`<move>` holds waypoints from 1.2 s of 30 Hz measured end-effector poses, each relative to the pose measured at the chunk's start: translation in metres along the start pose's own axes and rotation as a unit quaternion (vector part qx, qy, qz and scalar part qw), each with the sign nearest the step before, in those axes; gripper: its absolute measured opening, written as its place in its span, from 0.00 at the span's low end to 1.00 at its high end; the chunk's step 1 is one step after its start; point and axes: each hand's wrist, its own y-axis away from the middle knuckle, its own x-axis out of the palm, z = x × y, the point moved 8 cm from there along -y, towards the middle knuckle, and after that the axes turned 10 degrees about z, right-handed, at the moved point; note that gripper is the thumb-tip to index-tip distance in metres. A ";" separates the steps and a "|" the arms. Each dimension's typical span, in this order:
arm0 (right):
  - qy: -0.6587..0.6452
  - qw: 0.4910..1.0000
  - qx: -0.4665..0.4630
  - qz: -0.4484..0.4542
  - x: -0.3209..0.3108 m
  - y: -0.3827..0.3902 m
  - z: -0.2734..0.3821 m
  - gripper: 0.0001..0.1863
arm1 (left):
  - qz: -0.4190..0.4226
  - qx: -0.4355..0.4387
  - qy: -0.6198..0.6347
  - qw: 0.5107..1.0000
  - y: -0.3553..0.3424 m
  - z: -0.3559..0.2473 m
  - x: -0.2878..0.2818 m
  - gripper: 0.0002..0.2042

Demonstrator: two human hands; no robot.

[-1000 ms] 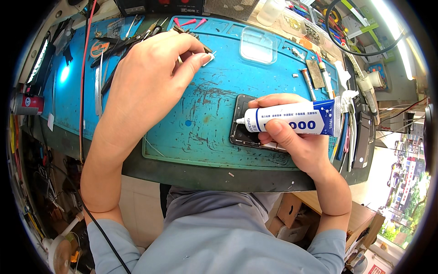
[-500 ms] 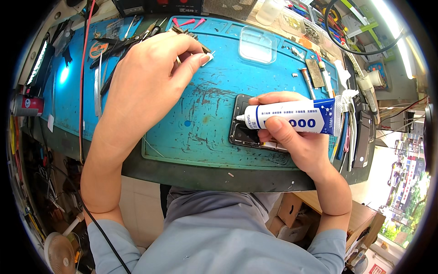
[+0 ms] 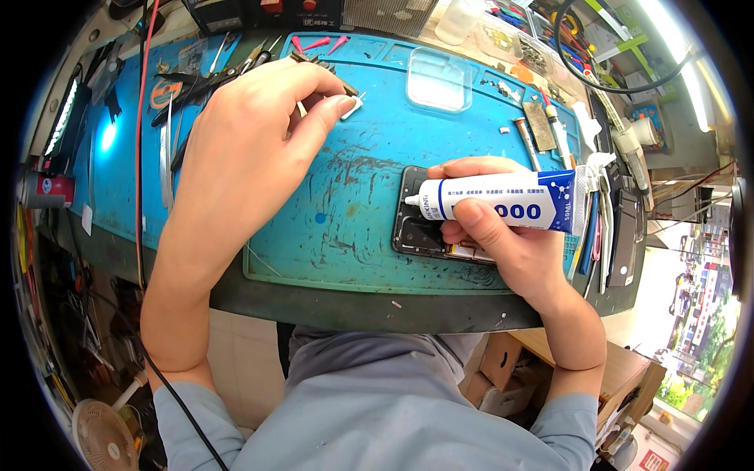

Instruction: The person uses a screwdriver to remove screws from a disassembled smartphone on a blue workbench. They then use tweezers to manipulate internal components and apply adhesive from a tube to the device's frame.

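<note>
Bench [image 3: 377, 302]: dark edge, blue mat [image 3: 345, 228] on top.
Left hand [image 3: 243, 141]: up-left of the phone, fingertips pinched on a small white cap [image 3: 351, 106].
Phone [image 3: 428, 228]: opened, on the mat.
Right hand [image 3: 510, 243]: closed round a white glue tube [image 3: 503, 202], nozzle over the phone.

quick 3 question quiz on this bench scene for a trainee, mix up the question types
1. True or false: the right hand holds the white and blue glue tube with its nozzle pointing toward the person's left.
2. What lies on the blue mat directly under the tube's nozzle? A) an opened dark phone B) a pair of pliers C) a clear lid
3. Fill in: the left hand pinches a small ____ piece between thumb and forefinger.

Key
1. True.
2. A, the opened dark phone.
3. White: the small white piece sits at the fingertips, above the mat's upper part.
</note>
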 end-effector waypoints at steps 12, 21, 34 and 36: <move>0.013 1.000 -0.002 -0.004 -0.002 -0.001 -0.003 0.19 | 0.007 0.027 0.006 1.000 0.003 -0.006 0.002 0.07; -0.025 0.999 0.010 -0.024 0.000 -0.003 -0.004 0.18 | 0.204 0.077 0.093 0.971 0.016 -0.022 0.027 0.06; -0.038 0.998 0.020 -0.038 -0.002 -0.005 -0.006 0.18 | 0.123 0.346 -0.096 0.925 0.063 -0.100 0.050 0.15; -0.041 0.998 0.010 -0.040 -0.002 -0.004 -0.007 0.18 | 0.107 0.355 -0.115 0.922 0.065 -0.100 0.052 0.16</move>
